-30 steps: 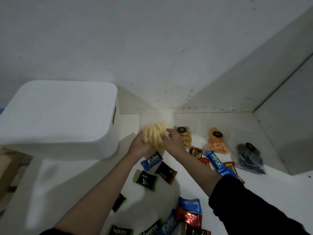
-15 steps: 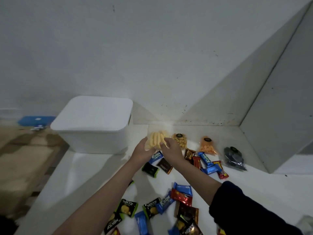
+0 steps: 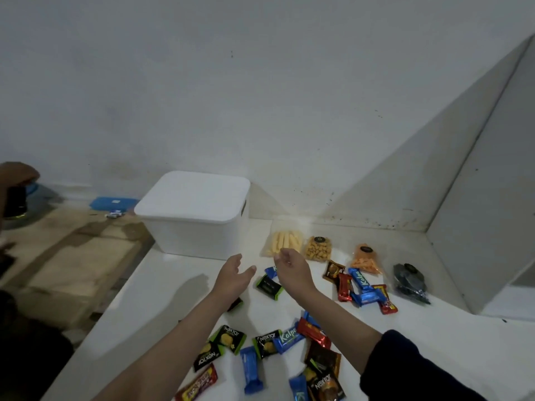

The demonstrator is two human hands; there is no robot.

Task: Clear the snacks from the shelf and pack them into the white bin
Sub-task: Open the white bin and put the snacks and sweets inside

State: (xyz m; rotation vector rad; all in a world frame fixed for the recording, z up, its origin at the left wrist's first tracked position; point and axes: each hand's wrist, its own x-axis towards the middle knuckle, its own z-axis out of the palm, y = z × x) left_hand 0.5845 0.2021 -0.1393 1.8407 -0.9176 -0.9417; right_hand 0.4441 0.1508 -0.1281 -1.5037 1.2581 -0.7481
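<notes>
While both of my hands hover over the white shelf [image 3: 162, 287], neither one grips anything: the left hand [image 3: 235, 274] is released, fingers relaxed and slightly spread, and the right hand [image 3: 290, 266] is likewise released, palm turned inward with fingers loosely bent. Just beyond the right hand's fingertips lies the clear bag of pale yellow sticks [image 3: 284, 242], near the shelf's back edge and apart from both hands. Beside it, along the same back edge, lie a bag of small golden snacks [image 3: 318, 248], an orange snack bag [image 3: 365, 259], and, toward the right back corner, a dark bag [image 3: 409, 282]. The white bin [image 3: 192, 218] stands at the shelf's left back corner, its lid on, just left of the stick bag.

Between my two hands a blue Kalpa wrapper [image 3: 271, 272] and a black-and-green wrapper [image 3: 269, 285] lie partly under the right hand. A cluster of red, brown and blue bars [image 3: 360, 287] sits right of my right wrist. Toward the shelf's front edge, between my forearms, lie Nextar packets [image 3: 227, 338], further Kalpa bars [image 3: 286, 340] and red wrappers [image 3: 314, 332]. My right sleeve [image 3: 405, 369] is dark.
</notes>
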